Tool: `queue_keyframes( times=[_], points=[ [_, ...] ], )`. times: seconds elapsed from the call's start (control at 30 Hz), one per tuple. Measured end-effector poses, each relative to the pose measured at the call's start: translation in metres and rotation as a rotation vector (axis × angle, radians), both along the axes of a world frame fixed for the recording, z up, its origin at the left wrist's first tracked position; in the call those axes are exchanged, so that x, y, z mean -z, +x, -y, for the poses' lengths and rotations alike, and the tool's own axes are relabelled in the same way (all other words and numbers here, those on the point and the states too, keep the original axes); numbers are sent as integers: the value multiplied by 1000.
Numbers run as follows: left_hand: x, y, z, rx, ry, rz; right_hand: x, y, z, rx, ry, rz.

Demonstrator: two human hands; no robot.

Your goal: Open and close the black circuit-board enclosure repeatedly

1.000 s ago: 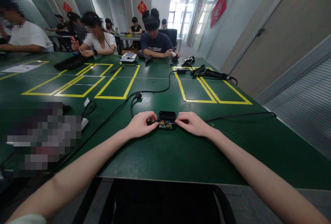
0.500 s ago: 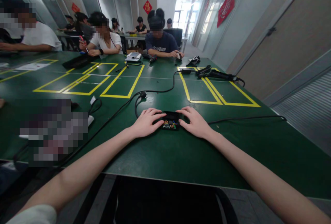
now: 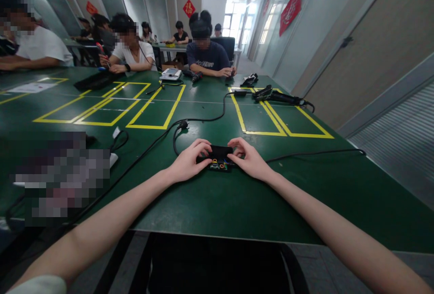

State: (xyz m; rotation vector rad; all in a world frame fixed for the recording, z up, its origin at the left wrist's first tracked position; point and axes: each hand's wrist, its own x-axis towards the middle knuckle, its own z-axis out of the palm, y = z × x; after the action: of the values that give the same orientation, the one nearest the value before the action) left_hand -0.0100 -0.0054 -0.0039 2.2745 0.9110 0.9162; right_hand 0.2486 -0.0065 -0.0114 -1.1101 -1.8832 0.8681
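A small black casing [image 3: 219, 168] lies on the green table in front of me. Orange rings and bits of green circuit board show along its near side. Over its far part is a black rectangular piece [image 3: 221, 152], which looks tilted up. My left hand [image 3: 190, 162] pinches the left end of this piece with thumb and curled fingers. At the right end, my right hand [image 3: 250, 160] grips it the same way, thumb on the near side. Whether the piece is loose or joined to the casing I cannot tell.
A black cable with a plug [image 3: 183, 125] runs across the green table [image 3: 288, 203] just beyond my hands. Blurred-out items [image 3: 68, 176] lie at left. Yellow tape rectangles, a power drill [image 3: 196, 77] and a black tool [image 3: 280, 98] are farther off; several people sit opposite.
Both hands have curled their fingers and closed on the black rectangular piece, which now stands higher over the casing. The view has shifted slightly to the right.
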Motion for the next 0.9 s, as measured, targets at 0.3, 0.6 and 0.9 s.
queue_keyframes(
  times=[0.3, 0.6, 0.9],
  points=[
    [-1, 0, 0, -34, -28, 19, -8, -2, 7, -57, 67, 19],
    [-8, -5, -2, 106, 77, -100, -14, 0, 10, -216, 190, 91],
    [-8, -12, -2, 102, 78, -198, -8, -1, 9, -210, 206, 168]
  ],
)
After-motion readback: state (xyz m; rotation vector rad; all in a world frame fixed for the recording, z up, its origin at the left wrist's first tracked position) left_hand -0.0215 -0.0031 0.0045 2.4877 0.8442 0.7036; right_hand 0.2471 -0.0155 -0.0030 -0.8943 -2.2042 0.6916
